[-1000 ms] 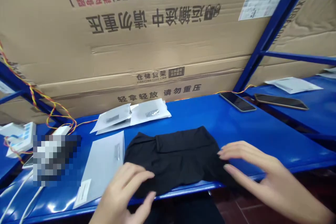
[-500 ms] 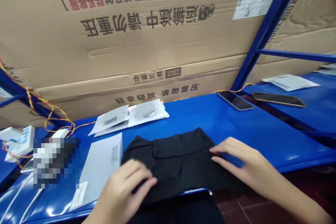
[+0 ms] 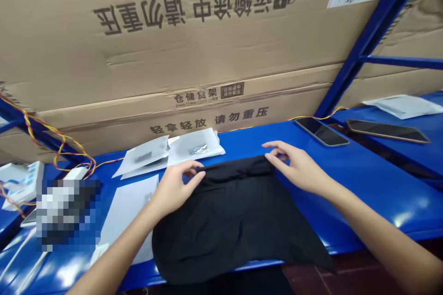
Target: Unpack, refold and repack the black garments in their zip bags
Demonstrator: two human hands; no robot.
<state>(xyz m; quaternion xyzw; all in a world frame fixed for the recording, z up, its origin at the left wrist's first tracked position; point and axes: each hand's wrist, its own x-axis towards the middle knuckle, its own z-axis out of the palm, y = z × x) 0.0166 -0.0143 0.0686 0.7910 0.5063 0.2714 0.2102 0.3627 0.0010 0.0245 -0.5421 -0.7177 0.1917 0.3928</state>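
A black cloth garment lies spread over the front of the blue shelf, its lower edge hanging past the shelf's rim. My left hand is closed at the garment's upper left corner, thumb and fingers pinching the edge. At the upper right corner my right hand pinches the cloth with thumb and fingers, its index finger raised a little. Between the hands the top edge runs nearly straight, with a bunched band just below it. What kind of garment it is, I cannot tell.
Several white packets lie behind the garment, and a larger white envelope is at its left. A phone rests at the back right. Twisted wires and a power strip are at far left. A large carton stands behind the blue shelf.
Both hands have moved away from me to the garment's far corners and grip them. The folded flap no longer shows; the cloth now lies more spread out towards me. The camera view has shifted slightly.
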